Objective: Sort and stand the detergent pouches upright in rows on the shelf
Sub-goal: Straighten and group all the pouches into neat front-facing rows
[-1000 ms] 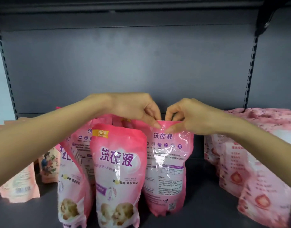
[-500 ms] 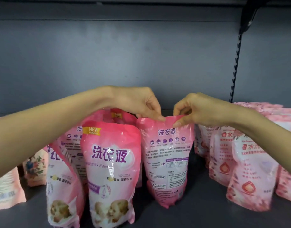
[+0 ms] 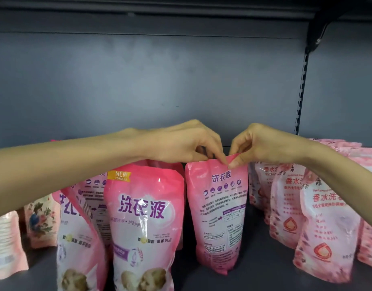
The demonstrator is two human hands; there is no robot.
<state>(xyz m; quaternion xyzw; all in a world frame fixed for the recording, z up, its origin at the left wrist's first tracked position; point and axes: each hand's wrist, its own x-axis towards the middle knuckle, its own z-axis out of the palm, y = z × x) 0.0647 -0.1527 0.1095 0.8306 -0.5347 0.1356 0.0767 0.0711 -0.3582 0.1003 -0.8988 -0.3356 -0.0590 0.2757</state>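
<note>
A pink detergent pouch (image 3: pixel 219 215) stands upright on the dark shelf (image 3: pixel 254 278), its back label with small print facing me. My left hand (image 3: pixel 187 143) and my right hand (image 3: pixel 262 143) both pinch its top edge, fingertips almost meeting at the middle. To its left stands a front-facing pink pouch (image 3: pixel 145 227) with a yellow "NEW" badge. More pouches of that kind (image 3: pixel 82 227) stand and lean further left, partly behind my left forearm.
Paler pink pouches (image 3: pixel 323 227) with a red drop emblem stand grouped at the right. Small floral pouches (image 3: pixel 42 221) and a pale pouch (image 3: pixel 6 248) sit at the far left. The grey back panel (image 3: pixel 160 80) and a slotted upright (image 3: pixel 300 97) close the shelf behind.
Both hands have kept hold of the pouch's top, with the fingertips drawing closer together. The view has shifted, so the pouches at the right show more fully.
</note>
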